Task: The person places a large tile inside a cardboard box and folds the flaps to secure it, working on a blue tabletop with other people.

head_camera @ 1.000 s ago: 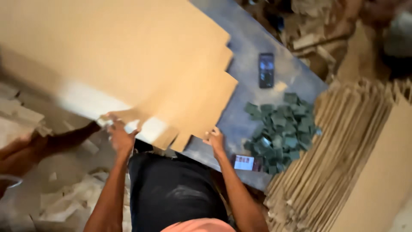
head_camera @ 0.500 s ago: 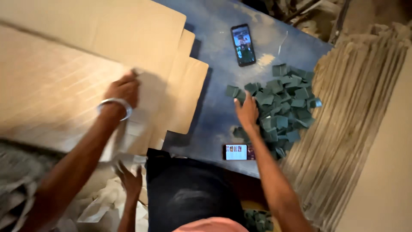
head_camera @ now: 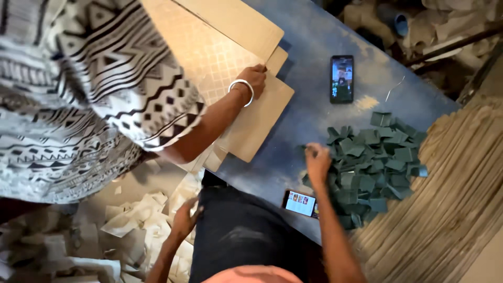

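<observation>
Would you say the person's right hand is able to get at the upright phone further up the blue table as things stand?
Probably yes: the right hand rests at the edge of the green pieces, and only bare blue table lies between it and the phone.

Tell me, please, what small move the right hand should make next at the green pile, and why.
Probably close the fingers on one green piece: the right hand rests at the left edge of the pile of green pieces, apparently empty, while a co-worker's hand holds the cardboard sheet.
</observation>
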